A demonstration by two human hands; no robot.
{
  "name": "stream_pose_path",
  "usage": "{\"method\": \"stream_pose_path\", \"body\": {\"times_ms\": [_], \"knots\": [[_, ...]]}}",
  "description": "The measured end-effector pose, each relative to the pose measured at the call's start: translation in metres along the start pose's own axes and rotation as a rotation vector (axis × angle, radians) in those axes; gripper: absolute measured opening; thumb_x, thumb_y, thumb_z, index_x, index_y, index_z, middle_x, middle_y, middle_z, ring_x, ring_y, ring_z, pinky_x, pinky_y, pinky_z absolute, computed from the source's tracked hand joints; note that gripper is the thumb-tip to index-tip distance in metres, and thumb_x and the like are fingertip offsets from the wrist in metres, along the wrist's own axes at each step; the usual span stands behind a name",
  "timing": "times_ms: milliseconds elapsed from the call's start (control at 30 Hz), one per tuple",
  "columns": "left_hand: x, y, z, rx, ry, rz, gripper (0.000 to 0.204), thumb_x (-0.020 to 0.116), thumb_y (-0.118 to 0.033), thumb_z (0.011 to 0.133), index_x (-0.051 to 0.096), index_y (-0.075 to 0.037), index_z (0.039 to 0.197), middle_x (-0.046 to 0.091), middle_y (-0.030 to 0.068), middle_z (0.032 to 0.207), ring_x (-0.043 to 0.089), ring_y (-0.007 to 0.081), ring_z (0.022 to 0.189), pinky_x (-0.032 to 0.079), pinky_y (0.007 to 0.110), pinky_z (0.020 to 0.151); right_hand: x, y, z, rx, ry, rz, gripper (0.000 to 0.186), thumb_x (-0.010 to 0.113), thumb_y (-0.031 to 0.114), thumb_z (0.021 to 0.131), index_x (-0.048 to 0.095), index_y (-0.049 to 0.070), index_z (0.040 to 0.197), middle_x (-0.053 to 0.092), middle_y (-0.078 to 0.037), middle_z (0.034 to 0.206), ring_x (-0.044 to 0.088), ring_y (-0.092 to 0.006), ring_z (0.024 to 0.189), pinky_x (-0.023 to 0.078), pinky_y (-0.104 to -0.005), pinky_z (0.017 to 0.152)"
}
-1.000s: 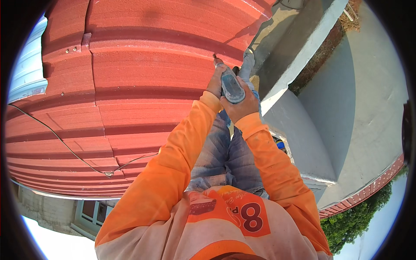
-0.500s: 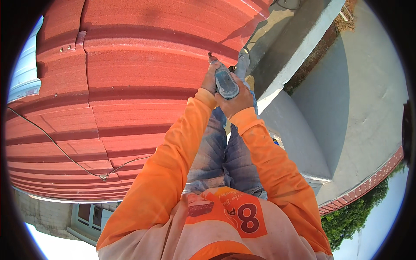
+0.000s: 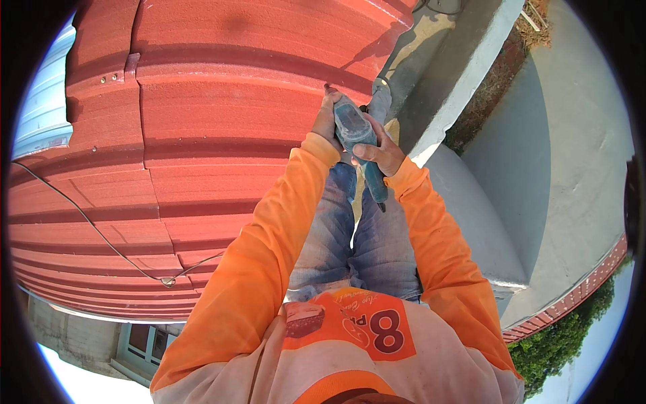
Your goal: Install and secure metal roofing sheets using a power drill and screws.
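Observation:
A dusty grey-teal power drill (image 3: 352, 124) is held between both my hands, over the edge of a red ribbed metal sheet (image 3: 222, 114). My left hand (image 3: 325, 122) is wrapped round its front part, near the narrow dark tip. At the rear of the body, my right hand (image 3: 383, 152) is closed on the drill, fingertips lying across its casing. The teal handle now shows below that hand, slanting toward my legs with a dark end. Whether the tip touches the sheet I cannot tell.
A thin dark cable (image 3: 87, 219) runs over the red sheets at left, with a knot-like joint. A pale blue metal sheet (image 3: 47, 101) lies at far left. To the right stands a concrete ledge (image 3: 464, 81), with a grey wall (image 3: 585, 135) beyond it. My shoe (image 3: 380, 101) is beside the sheet's edge.
The drill has turned in my hands, so its handle has come into sight below. My right hand has shifted its hold slightly outward; the left stays near the front.

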State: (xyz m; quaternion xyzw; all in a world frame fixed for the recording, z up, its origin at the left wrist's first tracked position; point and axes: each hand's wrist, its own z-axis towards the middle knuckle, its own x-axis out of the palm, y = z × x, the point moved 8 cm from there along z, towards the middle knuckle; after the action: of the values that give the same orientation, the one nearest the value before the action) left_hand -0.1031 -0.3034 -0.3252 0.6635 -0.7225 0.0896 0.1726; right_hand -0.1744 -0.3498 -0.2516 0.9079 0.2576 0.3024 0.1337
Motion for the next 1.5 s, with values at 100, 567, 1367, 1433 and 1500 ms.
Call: {"method": "stream_pose_path", "body": {"times_ms": [100,567,1367,1433,1500], "knots": [[-0.003,0.000,0.001,-0.003,0.030,-0.010,0.034,0.057,-0.046,0.082,0.058,-0.011,0.085,0.061,0.0083,0.076,0.062,0.0264,0.069,0.054,0.044,0.068,-0.010,-0.006,0.001,-0.139,-0.163,-0.133,0.107,0.082,0.035,0.068,0.017,0.003,0.147,0.053,-0.016,0.117,0.060,-0.0202,0.093,0.051,-0.0333,0.080],[0.013,0.004,-0.018,0.063,0.039,-0.050,0.031,0.054,-0.040,0.085,0.058,-0.010,0.081,0.063,0.0091,0.074,0.063,0.0252,0.067,0.055,0.040,0.068,0.012,0.017,-0.033,-0.221,-0.426,-0.788,0.088,0.077,0.024,0.071,0.029,0.008,0.144,0.051,-0.021,0.131,0.052,-0.0315,0.121,0.041,-0.0362,0.101],[0.020,0.073,-0.026,-0.017,0.013,0.149,0.041,0.053,-0.047,0.087,0.056,-0.008,0.098,0.063,0.0087,0.086,0.063,0.0223,0.077,0.053,0.037,0.074,-0.020,-0.004,-0.120,-0.375,-0.419,-0.304,0.072,0.073,0.011,0.075,0.036,0.000,0.136,0.058,-0.014,0.118,0.058,-0.0212,0.107,0.047,-0.0327,0.092],[0.012,0.064,-0.005,-0.021,-0.077,0.136,0.036,0.051,-0.042,0.088,0.057,-0.006,0.092,0.062,0.0077,0.081,0.062,0.0226,0.075,0.053,0.038,0.071,-0.033,-0.022,-0.123,-0.244,-0.465,0.056,0.051,0.070,0.010,0.078,0.048,-0.002,0.122,0.063,-0.012,0.104,0.064,-0.0179,0.091,0.055,-0.0345,0.080],[0.023,0.056,0.012,-0.059,-0.097,0.100,0.040,0.046,-0.043,0.091,0.055,-0.004,0.092,0.062,0.0127,0.090,0.061,0.0277,0.085,0.051,0.044,0.077,-0.038,-0.030,-0.127,-0.244,-0.473,0.110,0.050,0.069,0.011,0.078,0.049,-0.002,0.122,0.063,-0.012,0.105,0.064,-0.0193,0.091,0.055,-0.0363,0.079]]}}
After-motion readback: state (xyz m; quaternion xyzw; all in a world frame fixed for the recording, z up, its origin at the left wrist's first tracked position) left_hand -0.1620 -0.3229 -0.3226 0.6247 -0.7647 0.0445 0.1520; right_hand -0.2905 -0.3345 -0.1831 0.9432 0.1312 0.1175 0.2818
